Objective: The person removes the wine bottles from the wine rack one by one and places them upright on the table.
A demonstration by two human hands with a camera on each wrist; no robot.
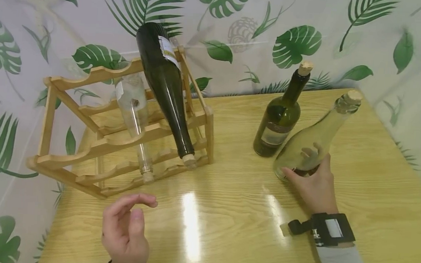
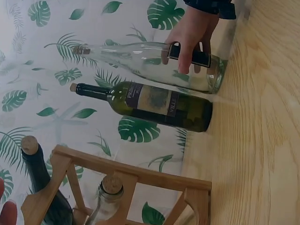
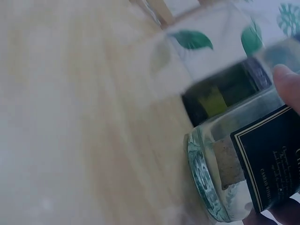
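My right hand (image 1: 316,184) grips a clear glass bottle (image 1: 315,137) low on its body, thumb on one side and fingers round the other. That bottle is corked, leans a little to the right in the head view, and bears a dark label (image 3: 269,164). Through the glass near its base shows a brown cork-like piece (image 3: 228,161). Just beside it stands a corked green wine bottle (image 1: 278,119) with a pale label. My left hand (image 1: 127,226) hovers in front of the rack, fingers loosely bent, holding nothing.
A wooden wine rack (image 1: 209,137) stands on the left of the table (image 1: 235,212). In it lie a dark corked bottle (image 1: 166,85) and a clear corked bottle (image 1: 134,115), both necks toward me. Behind rises a leaf-patterned cloth (image 1: 250,54).
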